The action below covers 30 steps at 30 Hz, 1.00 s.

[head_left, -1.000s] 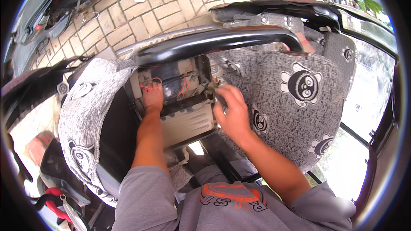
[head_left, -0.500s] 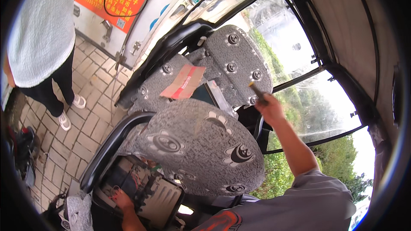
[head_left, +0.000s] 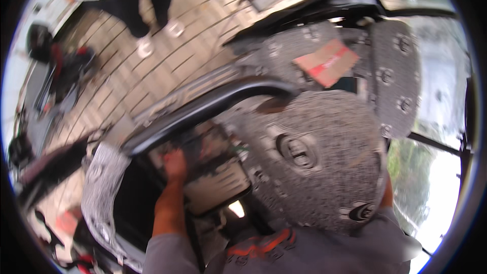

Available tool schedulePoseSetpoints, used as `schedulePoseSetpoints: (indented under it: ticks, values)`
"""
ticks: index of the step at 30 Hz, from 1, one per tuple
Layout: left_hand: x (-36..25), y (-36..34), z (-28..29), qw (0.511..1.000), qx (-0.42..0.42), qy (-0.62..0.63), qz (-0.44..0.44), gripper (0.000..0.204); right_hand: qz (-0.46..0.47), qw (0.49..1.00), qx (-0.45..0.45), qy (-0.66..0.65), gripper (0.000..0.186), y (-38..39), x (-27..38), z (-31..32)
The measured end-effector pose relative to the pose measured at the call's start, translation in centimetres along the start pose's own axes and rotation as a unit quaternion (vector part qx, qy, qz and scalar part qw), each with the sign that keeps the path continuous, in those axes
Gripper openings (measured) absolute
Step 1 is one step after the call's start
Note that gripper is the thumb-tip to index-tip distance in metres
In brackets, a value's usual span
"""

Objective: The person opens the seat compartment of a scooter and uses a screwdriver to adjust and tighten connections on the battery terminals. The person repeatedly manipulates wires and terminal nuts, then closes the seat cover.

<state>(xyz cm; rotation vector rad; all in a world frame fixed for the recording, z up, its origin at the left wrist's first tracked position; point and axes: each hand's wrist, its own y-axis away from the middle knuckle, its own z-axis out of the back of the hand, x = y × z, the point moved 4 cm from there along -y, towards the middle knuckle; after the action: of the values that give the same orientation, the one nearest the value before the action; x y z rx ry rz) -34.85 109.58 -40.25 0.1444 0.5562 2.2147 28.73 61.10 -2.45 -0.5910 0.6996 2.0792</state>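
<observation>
My left hand (head_left: 174,160) reaches into an open compartment (head_left: 218,182) with a black interior, red wires and a beige, ribbed panel; its fingers are smeared by motion, at the wires. A curved black bar (head_left: 198,99) arches above the compartment. To the right stands a gray patterned seat cushion (head_left: 324,132) with cartoon animal faces. My right forearm shows at the right edge of this cushion, and the hand itself is hidden behind it.
Another person (head_left: 152,10) in black trousers and white shoes stands on the paving (head_left: 111,71). A scooter (head_left: 63,76) is at the left. Cardboard with red tape (head_left: 327,63) lies on the rear seats (head_left: 393,56). A clear plastic cover (head_left: 431,172) is at the right.
My right hand, which held a dark tool with a yellow tip raised toward the rear seats, has dropped out of sight behind the cushion. My left hand stays in the compartment. The view swung right, then back.
</observation>
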Motion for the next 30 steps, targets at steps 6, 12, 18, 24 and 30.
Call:
schedulePoseSetpoints:
  ticks: [6,12,18,24,30]
  values:
    - [6.1,4.2,1.1,0.997,0.010,-0.026,0.073,0.017,0.003,0.865,-0.224,-0.449,0.033,12.2,28.5,41.7]
    - [4.6,3.0,-0.5,0.997,-0.001,0.025,0.079,0.022,0.178,0.582,0.413,-0.677,0.045,27.1,54.3,38.4]
    - [4.7,3.5,-0.9,0.996,-0.023,0.017,0.084,0.017,0.419,0.774,0.070,-0.470,0.057,21.4,74.8,22.9]
    - [5.5,3.8,-0.9,0.994,-0.021,0.007,0.105,0.016,0.475,0.835,-0.010,-0.279,0.047,18.9,80.9,15.4]
    - [5.3,3.9,-0.6,0.993,-0.047,-0.014,0.108,0.024,0.492,0.823,-0.007,-0.283,0.035,18.1,82.4,13.7]
